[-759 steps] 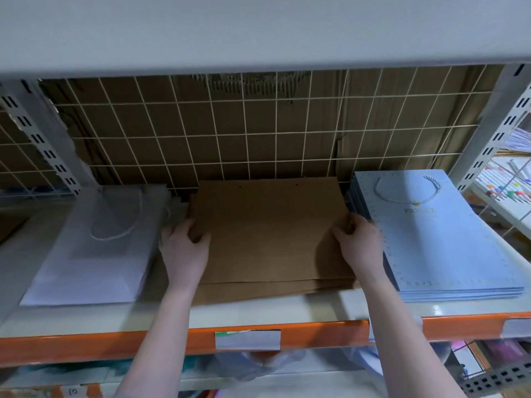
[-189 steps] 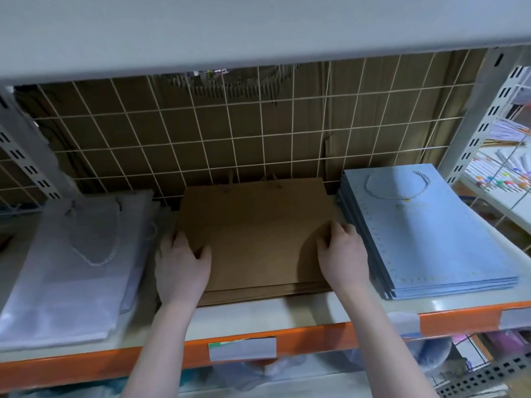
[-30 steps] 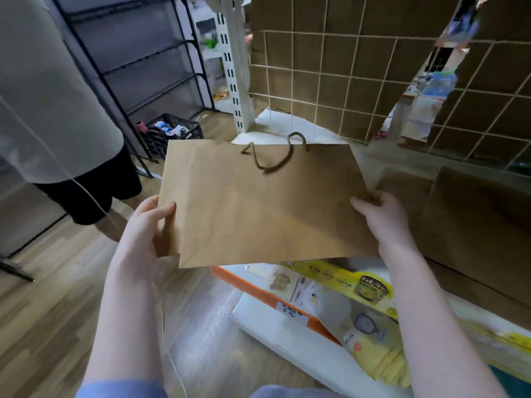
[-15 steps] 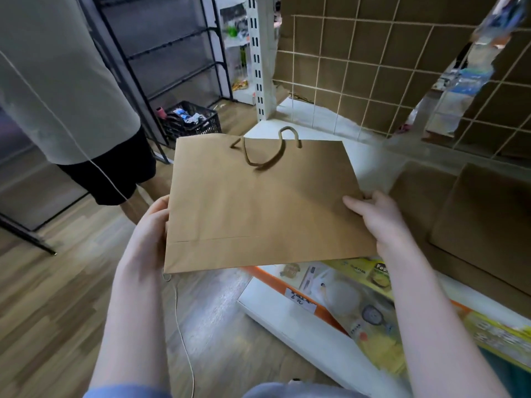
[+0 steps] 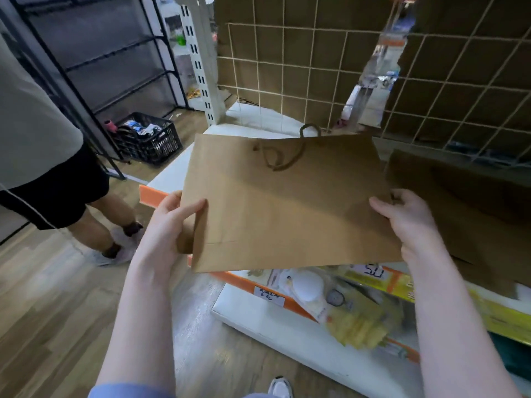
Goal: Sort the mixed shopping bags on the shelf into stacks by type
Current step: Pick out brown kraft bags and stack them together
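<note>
The white shelf (image 5: 258, 122) with its orange front edge (image 5: 150, 195) and wire grid back (image 5: 287, 67) is the landmark here. Above its near corner a flat brown paper bag (image 5: 287, 208) is held in the air, face up, its twisted paper handle (image 5: 283, 156) lying on the upper part toward the grid. To the right of this bag, on the shelf, lie more brown paper bags (image 5: 459, 202) in a dark stack.

In front of the shelf to the left stands another person (image 5: 43, 139) in a light top and black shorts. Beyond them, near the shelf's white upright, a black plastic crate (image 5: 149, 139) sits on the wooden floor.

The left hand (image 5: 169, 228) grips the bag's left edge near its bottom fold, thumb (image 5: 195, 206) on top of the paper and the other fingers hidden beneath. The right hand (image 5: 408, 216) holds the bag's right edge, thumb (image 5: 379, 203) pressed flat on the top face, the fingers curled round the edge and under it.
</note>
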`<state>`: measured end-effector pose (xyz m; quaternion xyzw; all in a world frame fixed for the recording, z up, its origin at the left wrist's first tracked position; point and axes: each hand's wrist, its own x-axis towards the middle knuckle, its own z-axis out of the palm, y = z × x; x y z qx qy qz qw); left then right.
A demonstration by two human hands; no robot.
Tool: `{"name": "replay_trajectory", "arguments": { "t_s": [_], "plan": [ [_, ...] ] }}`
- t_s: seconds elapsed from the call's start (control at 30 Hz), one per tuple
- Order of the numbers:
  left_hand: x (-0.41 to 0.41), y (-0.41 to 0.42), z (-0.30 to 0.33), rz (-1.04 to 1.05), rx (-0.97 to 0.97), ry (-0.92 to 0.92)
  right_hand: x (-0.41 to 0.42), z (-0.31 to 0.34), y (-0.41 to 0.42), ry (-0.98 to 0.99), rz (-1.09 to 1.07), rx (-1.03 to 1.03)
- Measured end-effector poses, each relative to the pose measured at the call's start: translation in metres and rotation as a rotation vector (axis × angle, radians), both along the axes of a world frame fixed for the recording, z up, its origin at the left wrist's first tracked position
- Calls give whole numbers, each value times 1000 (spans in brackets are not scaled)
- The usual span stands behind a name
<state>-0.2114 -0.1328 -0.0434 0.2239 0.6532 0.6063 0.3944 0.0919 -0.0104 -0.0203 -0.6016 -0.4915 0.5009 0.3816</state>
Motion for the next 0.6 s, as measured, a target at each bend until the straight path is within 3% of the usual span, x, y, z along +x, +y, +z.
{"name": "replay_trajectory", "arguments": {
  "t_s": [0.3,0.6],
  "plan": [
    [100,38,2,-120,-84,138,126,7,-23,28,-222,51],
    [286,35,10,-237,5,205,323,14,-75,37,-349,96]
  ]
}}
